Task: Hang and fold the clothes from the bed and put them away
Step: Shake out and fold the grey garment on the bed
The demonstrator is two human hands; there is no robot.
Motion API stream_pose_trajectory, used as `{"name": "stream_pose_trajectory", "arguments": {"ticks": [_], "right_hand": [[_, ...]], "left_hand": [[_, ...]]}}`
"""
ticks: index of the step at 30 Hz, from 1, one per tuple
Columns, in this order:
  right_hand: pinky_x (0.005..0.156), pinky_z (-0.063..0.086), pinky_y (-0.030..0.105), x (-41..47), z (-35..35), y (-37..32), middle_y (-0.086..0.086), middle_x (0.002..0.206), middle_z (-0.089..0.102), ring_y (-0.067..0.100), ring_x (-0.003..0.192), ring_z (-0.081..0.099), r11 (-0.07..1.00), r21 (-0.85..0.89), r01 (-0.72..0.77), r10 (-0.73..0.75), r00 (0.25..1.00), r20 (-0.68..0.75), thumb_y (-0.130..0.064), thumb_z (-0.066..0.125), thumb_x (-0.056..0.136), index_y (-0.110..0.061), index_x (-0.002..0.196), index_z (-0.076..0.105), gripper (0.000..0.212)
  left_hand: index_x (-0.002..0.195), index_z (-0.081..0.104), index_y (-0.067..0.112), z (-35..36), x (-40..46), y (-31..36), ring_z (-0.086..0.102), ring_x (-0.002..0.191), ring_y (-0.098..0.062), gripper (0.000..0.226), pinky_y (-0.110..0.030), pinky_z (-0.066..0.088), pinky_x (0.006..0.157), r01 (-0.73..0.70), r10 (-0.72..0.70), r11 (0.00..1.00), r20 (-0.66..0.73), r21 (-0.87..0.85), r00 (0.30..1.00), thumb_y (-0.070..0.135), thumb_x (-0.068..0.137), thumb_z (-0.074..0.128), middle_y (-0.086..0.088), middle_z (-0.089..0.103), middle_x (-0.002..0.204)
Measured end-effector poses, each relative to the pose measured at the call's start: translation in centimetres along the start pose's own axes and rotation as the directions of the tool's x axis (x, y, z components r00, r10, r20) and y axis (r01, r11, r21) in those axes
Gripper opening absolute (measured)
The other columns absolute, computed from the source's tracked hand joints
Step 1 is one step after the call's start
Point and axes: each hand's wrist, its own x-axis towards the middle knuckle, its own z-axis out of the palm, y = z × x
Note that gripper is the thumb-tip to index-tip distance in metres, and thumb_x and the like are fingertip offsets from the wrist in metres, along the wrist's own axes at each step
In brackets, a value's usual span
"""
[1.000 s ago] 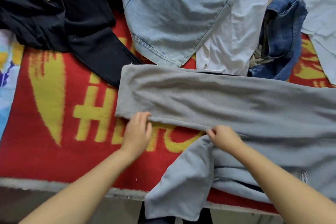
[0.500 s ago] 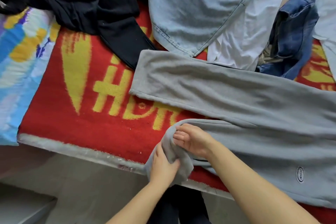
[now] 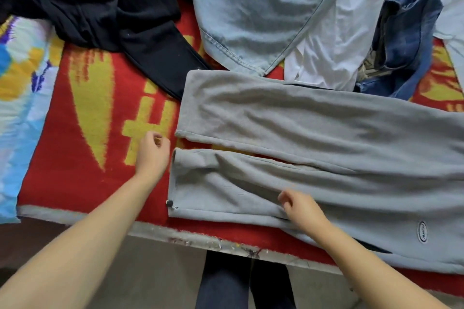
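Grey sweatpants (image 3: 313, 133) lie flat on the bed, both legs pointing left and side by side, with an oval logo patch near the right. A black cord stopper sits at the near leg's hem. My left hand (image 3: 152, 155) hovers just left of the near leg's hem, fingers loosely curled and holding nothing. My right hand (image 3: 302, 209) rests on the near leg, and its curled fingers pinch a raised crease of the grey cloth.
A red and yellow blanket (image 3: 82, 153) covers the bed, whose near edge (image 3: 213, 241) runs below the sweatpants. Behind lie black garments (image 3: 105, 12), light denim (image 3: 253, 7), a white shirt (image 3: 334, 40) and dark blue jeans (image 3: 406, 37). A tie-dye cloth (image 3: 17, 95) lies at the left.
The near leg, bunched in both hands over the bed edge half a second ago, now lies spread flat beside the far leg. My left hand has let go and moved left.
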Motion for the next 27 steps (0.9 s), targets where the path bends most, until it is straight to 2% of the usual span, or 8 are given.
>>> {"name": "stream_pose_trajectory", "arguments": {"ticks": [2, 5, 10, 12, 17, 20, 23, 27], "right_hand": [[0.089, 0.046, 0.033, -1.0, 1.7, 0.4, 0.005, 0.121, 0.056, 0.026, 0.114, 0.054, 0.963, -0.263, 0.062, -0.037, 0.994, 0.099, -0.027, 0.046, 0.095, -0.018, 0.120, 0.054, 0.028], [0.089, 0.042, 0.036, -2.3, 4.3, 0.4, 0.004, 0.126, 0.044, 0.026, 0.119, 0.045, 0.878, -0.471, 0.083, -0.025, 0.992, 0.126, -0.037, 0.052, 0.093, -0.018, 0.126, 0.041, 0.039], [0.089, 0.037, 0.039, -1.9, 4.8, 0.9, 0.004, 0.125, 0.042, 0.027, 0.118, 0.042, 0.838, -0.540, -0.082, 0.035, 0.995, -0.096, -0.019, 0.049, 0.092, -0.019, 0.123, 0.039, 0.032], [0.087, 0.041, 0.037, -1.9, 4.5, 1.8, 0.005, 0.125, 0.041, 0.027, 0.117, 0.043, 0.839, -0.529, -0.127, 0.088, 0.991, -0.099, -0.017, 0.051, 0.092, -0.017, 0.124, 0.036, 0.035], [0.076, 0.045, 0.036, -2.5, 4.0, 3.8, 0.006, 0.119, 0.046, 0.027, 0.107, 0.049, 0.886, -0.464, 0.004, -0.011, 1.000, -0.011, -0.005, 0.045, 0.090, -0.014, 0.120, 0.037, 0.033], [0.073, 0.041, 0.035, -3.5, 3.5, 5.1, 0.002, 0.112, 0.049, 0.025, 0.103, 0.050, 0.887, -0.418, 0.197, -0.213, 0.977, 0.007, -0.018, 0.050, 0.087, -0.016, 0.116, 0.044, 0.030], [0.061, 0.044, 0.031, -4.9, 4.1, 5.9, 0.001, 0.093, 0.057, 0.023, 0.082, 0.060, 0.781, -0.474, 0.407, -0.431, 0.900, 0.062, -0.021, 0.072, 0.068, -0.017, 0.105, 0.060, 0.039], [0.097, 0.034, 0.032, -4.9, 5.2, 6.3, 0.003, 0.133, 0.044, 0.025, 0.121, 0.045, 0.770, -0.452, 0.451, -0.353, 0.891, 0.287, -0.022, 0.043, 0.091, -0.028, 0.143, 0.038, 0.053]], "left_hand": [[0.104, 0.054, 0.008, 2.2, -4.0, -0.6, 0.052, 0.097, -0.030, 0.025, -0.040, 0.042, 0.080, -0.135, 0.125, 0.987, 0.107, 0.087, 0.986, 0.028, 0.090, 0.059, -0.012, 0.055, 0.104], [0.121, 0.046, 0.010, 5.3, -9.2, -2.3, 0.045, 0.120, -0.030, 0.047, -0.043, 0.038, 0.094, -0.038, -0.022, 0.961, 0.213, 0.272, 0.977, 0.039, 0.088, 0.063, -0.011, 0.051, 0.125], [0.147, 0.021, 0.011, 5.6, -8.8, -2.5, 0.038, 0.131, -0.035, 0.073, -0.049, 0.034, 0.103, 0.121, -0.124, 0.989, 0.035, 0.086, 0.992, 0.018, 0.088, 0.063, -0.018, 0.041, 0.142], [0.140, 0.030, 0.006, 5.0, -8.7, -3.3, 0.037, 0.130, -0.036, 0.068, -0.051, 0.036, 0.100, 0.156, -0.156, 0.983, -0.003, 0.092, 0.988, 0.027, 0.086, 0.066, -0.018, 0.042, 0.139], [0.106, 0.049, 0.010, 4.8, -11.7, -6.2, 0.051, 0.106, -0.031, 0.027, -0.042, 0.041, 0.089, 0.097, -0.254, 0.894, 0.315, 0.438, 0.914, 0.030, 0.091, 0.060, -0.011, 0.054, 0.109], [0.087, 0.050, 0.008, 2.9, -10.1, -6.4, 0.050, 0.084, -0.028, 0.007, -0.037, 0.037, 0.072, -0.016, -0.039, 0.980, 0.268, 0.200, 0.963, 0.005, 0.089, 0.056, -0.010, 0.053, 0.086], [0.083, 0.051, 0.010, -0.4, -7.9, -6.8, 0.048, 0.081, -0.028, 0.015, -0.040, 0.037, 0.070, -0.284, 0.233, 0.932, 0.225, 0.227, 0.946, -0.003, 0.083, 0.060, -0.008, 0.051, 0.083], [0.097, 0.057, 0.009, -1.8, -8.2, -10.1, 0.051, 0.099, -0.036, 0.015, -0.044, 0.042, 0.080, -0.170, 0.029, 0.883, 0.311, 0.437, 0.950, 0.005, 0.084, 0.064, -0.012, 0.055, 0.096]]}}
